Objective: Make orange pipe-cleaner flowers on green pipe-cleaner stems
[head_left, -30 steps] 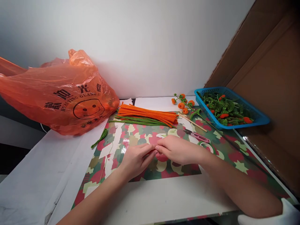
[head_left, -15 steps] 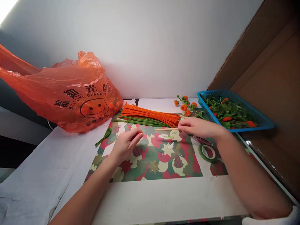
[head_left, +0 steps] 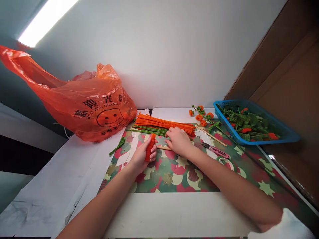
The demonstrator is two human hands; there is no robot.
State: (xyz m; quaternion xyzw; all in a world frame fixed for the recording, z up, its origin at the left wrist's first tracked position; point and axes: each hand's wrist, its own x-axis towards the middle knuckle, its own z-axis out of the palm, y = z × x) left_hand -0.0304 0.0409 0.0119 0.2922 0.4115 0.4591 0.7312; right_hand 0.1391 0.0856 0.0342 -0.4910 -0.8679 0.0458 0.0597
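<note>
My left hand (head_left: 144, 154) is closed around a ridged orange piece of coiled pipe cleaner (head_left: 150, 147), which stands upright out of the fist. Over the front edge of the pipe cleaner bundles reaches my right hand (head_left: 179, 141), thumb and fingers apart; its fingertips are partly hidden. The orange pipe cleaners (head_left: 161, 122) lie in a long bundle, with green pipe cleaners (head_left: 147, 130) along their front. A thin wooden stick (head_left: 163, 148) lies between my hands, one end running behind my right hand.
Pink-handled scissors (head_left: 216, 151), green tape (head_left: 228, 162) and another wooden stick (head_left: 211, 136) lie on the right. Behind stands a sprig of orange flowers (head_left: 200, 116), beside a blue basket (head_left: 279, 142) of leaves. An orange plastic bag (head_left: 104, 99) and a green loop (head_left: 117, 146) are left.
My right hand has moved left to the bundles and let go of the wooden stick. My left hand has turned, showing the orange coil. The view has shifted slightly.
</note>
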